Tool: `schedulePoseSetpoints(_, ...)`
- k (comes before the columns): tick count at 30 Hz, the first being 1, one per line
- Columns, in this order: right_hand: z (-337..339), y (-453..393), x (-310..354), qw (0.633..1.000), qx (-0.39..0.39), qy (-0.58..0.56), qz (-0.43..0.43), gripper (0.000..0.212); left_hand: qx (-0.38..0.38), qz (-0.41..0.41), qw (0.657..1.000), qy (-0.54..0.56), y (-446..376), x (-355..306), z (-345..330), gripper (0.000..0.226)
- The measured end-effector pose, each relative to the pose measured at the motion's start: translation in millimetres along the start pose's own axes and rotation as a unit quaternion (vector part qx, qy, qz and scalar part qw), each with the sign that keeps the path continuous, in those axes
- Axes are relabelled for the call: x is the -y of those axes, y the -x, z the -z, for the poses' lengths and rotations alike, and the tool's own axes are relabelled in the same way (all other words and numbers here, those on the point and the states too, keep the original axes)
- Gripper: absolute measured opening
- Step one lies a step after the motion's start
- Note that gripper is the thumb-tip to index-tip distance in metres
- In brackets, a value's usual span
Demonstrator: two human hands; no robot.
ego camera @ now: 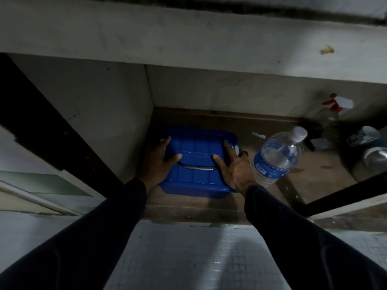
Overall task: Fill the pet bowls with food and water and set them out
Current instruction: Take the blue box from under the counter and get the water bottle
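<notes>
Our left hand (156, 162) and right hand (232, 166) clasp the box (196, 147) at opposite ends, its length running between them.

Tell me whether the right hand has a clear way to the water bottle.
Probably yes: the right hand grips the blue box, and the water bottle stands right beside it with nothing between them.

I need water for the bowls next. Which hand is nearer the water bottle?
Right. The right hand grips the blue box beside the water bottle; the left hand holds the box's far side.
</notes>
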State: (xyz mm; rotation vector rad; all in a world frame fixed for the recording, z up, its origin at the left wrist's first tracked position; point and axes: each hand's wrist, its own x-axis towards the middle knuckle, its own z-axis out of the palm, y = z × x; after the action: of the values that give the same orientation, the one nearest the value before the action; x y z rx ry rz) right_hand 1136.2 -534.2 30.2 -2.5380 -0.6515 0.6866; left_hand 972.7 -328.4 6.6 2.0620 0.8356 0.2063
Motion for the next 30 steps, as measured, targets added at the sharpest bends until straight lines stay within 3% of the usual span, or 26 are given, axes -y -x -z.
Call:
schedulePoseSetpoints(21, -2.6, 3.6, -1.6, 0.999, -0.020, 0.014, 0.021, 0.073, -0.011, 0.037, 0.999, -0.016, 15.2, -6.2, -4.2, 0.075)
schedulePoseSetpoints(30, -11.0, 40.0, -10.5, 0.996, -0.047, -0.055, 0.056, 0.071, -0.015, 0.054, 0.998, -0.001, 56.0, -7.9, -1.7, 0.076)
